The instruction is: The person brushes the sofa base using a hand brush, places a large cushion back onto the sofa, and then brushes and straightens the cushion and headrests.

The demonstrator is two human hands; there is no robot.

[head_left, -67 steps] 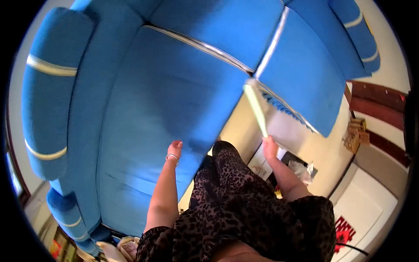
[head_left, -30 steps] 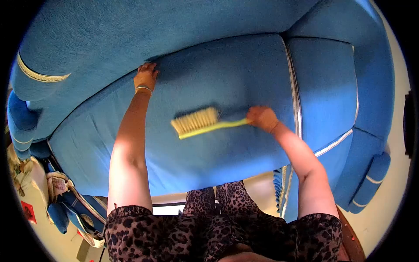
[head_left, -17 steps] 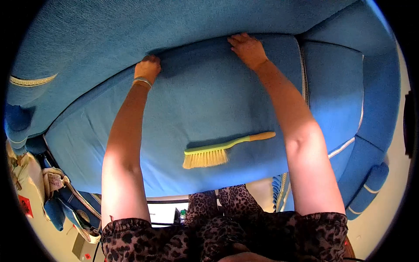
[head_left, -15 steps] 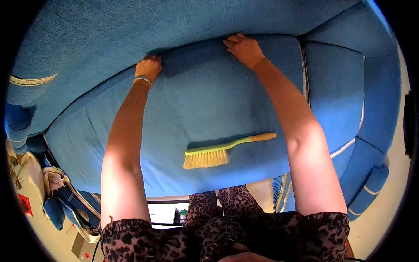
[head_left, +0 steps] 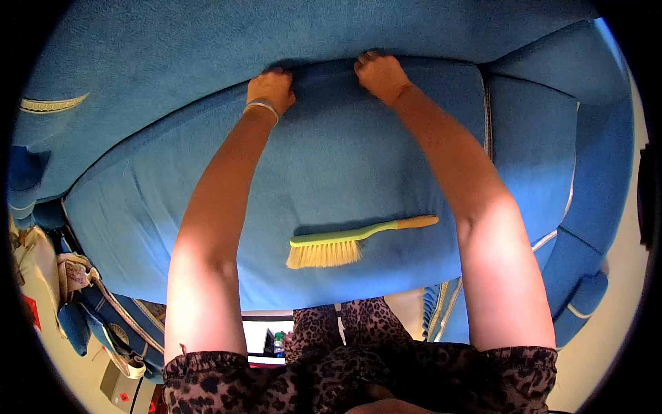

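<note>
A blue fabric sofa cover [head_left: 331,152] lies over the sofa seat, with soft wrinkles at its left. Along its back edge, where the seat meets the backrest, my left hand [head_left: 271,91] is closed on the fabric, fingertips tucked into the seam. My right hand [head_left: 381,74] grips the same edge a little to the right, its fingers curled and partly hidden. Between my forearms a brush [head_left: 362,233] with a yellow-green body, pale bristles and a tan handle tip rests on the seat, touched by neither hand.
The blue backrest [head_left: 186,55] rises behind the seat. At right stands the sofa's armrest [head_left: 600,138]. Blue cushions and cloths [head_left: 103,317] sit at lower left. A white table [head_left: 258,338] with small items shows beside my legs.
My left hand has moved right along the back edge, closer to my right hand. The right hand stays at nearly the same spot, its fingers more curled. The brush remains on the seat.
</note>
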